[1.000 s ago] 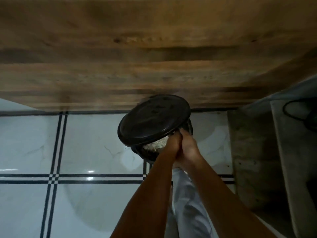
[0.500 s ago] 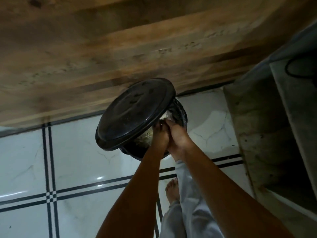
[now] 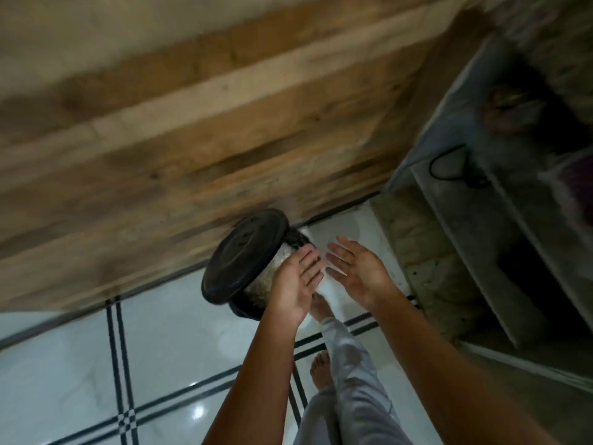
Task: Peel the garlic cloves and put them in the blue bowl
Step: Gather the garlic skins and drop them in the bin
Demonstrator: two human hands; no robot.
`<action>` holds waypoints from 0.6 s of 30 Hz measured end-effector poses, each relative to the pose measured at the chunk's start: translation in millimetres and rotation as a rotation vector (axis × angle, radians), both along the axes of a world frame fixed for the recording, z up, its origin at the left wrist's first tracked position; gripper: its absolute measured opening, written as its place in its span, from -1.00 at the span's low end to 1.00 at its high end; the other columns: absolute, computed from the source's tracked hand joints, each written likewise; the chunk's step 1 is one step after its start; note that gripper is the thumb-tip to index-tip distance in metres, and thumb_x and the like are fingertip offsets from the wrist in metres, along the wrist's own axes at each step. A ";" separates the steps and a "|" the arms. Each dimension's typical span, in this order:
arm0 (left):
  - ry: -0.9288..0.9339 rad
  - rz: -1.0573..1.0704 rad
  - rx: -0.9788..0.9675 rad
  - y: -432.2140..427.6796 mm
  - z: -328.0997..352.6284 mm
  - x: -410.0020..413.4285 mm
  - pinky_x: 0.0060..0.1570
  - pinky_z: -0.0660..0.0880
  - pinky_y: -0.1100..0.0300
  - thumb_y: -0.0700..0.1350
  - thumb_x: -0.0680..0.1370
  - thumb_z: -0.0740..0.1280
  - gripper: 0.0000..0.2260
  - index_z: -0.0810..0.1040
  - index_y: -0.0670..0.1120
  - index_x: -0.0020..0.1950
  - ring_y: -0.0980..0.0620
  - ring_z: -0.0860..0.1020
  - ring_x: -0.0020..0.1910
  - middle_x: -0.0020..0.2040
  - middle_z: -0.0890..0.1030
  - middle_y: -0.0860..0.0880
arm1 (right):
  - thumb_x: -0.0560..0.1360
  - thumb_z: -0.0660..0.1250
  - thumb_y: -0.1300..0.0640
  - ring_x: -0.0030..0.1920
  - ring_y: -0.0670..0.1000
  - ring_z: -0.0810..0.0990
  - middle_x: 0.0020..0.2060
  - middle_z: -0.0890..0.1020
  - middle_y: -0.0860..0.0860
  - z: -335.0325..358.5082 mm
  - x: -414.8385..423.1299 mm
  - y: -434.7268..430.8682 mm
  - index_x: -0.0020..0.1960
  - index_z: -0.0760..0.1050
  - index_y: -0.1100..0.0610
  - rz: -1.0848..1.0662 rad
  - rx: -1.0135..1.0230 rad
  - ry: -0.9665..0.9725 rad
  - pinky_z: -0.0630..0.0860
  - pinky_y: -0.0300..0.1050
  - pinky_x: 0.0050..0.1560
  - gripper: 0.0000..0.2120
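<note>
Garlic cloves, blue bowl: cannot tell where they are from this head view.
Pale contents [image 3: 268, 277]: whitish heap inside the black bin, under the raised lid; blurred, material not identifiable.
Left hand [image 3: 296, 284]: fingers straight and close together, palm turned right, holding nothing; in front of the bin's mouth, overlapping the pale heap; contact with it cannot be told.
Right hand [image 3: 356, 271]: fingers straight, slightly spread, palm turned toward the left hand, holding nothing; just right of the bin.
Hands, relation: apart, a clear gap between the palms, fingertips pointing far.
Black bin [image 3: 247, 311]: round, dark, standing on the floor near centre, at the foot of the wooden surface; only the near rim and a strip of wall visible.
Lid [image 3: 245, 255]: round, black, flat with a raised edge; tilted, standing on the left of the opening, lower edge at the bin's rim; how it is attached not visible.
Forearms: bare, entering from the near edge, converging toward the bin.
Trouser leg [image 3: 349, 364]: light grey, between the forearms.
Bare feet [image 3: 321, 372]: one on the tiles near the trouser leg, one further off, just beside the bin under the left hand.
Floor [image 3: 80, 364]: glossy white tiles, dark double lines crossing at near left, bright reflections.
Wooden surface [image 3: 192, 139]: brown planks filling the far and left.
Concrete ledge [image 3: 426, 268]: rough grey, right of the bin.
Shelving [image 3: 465, 236]: pale, at right; dark cable loop [image 3: 449, 165] on it; other contents too blurred to tell.
Sharpness: motion blur throughout.
</note>
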State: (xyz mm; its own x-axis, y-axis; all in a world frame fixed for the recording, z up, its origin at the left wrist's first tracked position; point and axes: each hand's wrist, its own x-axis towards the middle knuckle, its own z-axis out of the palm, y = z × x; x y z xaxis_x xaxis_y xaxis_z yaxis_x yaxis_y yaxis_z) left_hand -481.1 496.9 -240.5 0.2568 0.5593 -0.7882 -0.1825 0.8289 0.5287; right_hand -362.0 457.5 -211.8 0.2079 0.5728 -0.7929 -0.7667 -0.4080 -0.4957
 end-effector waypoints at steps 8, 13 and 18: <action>-0.099 -0.369 0.199 -71.2 182.8 112.8 0.34 0.33 0.04 -0.07 0.60 0.19 -0.65 0.39 -0.15 0.36 -0.07 0.45 0.30 0.37 0.43 -0.15 | 0.60 0.13 0.09 0.22 0.10 0.49 0.18 0.54 0.07 184.9 92.5 -123.0 0.32 0.38 0.13 -0.368 0.188 -0.153 0.45 -0.04 0.10 -0.68; -0.257 -0.616 0.303 -156.2 253.5 206.5 -0.02 0.48 0.18 -0.08 0.63 0.11 -0.72 0.43 -0.14 0.28 0.03 0.56 -0.03 0.16 0.56 -0.09 | 0.61 0.11 0.10 0.00 0.02 0.56 0.09 0.57 0.05 253.5 148.8 -239.4 0.26 0.41 0.11 -0.701 0.279 -0.264 0.49 -0.08 -0.05 -0.74; -0.403 -0.862 0.332 -284.4 296.6 282.7 -0.16 0.47 0.20 -0.09 0.62 0.12 -0.83 0.50 -0.06 0.04 0.04 0.58 -0.12 -0.05 0.60 -0.01 | 0.59 0.15 0.11 0.09 0.09 0.55 0.07 0.59 0.06 282.6 191.6 -378.7 0.20 0.42 0.11 -0.966 0.285 -0.426 0.48 -0.02 0.08 -0.78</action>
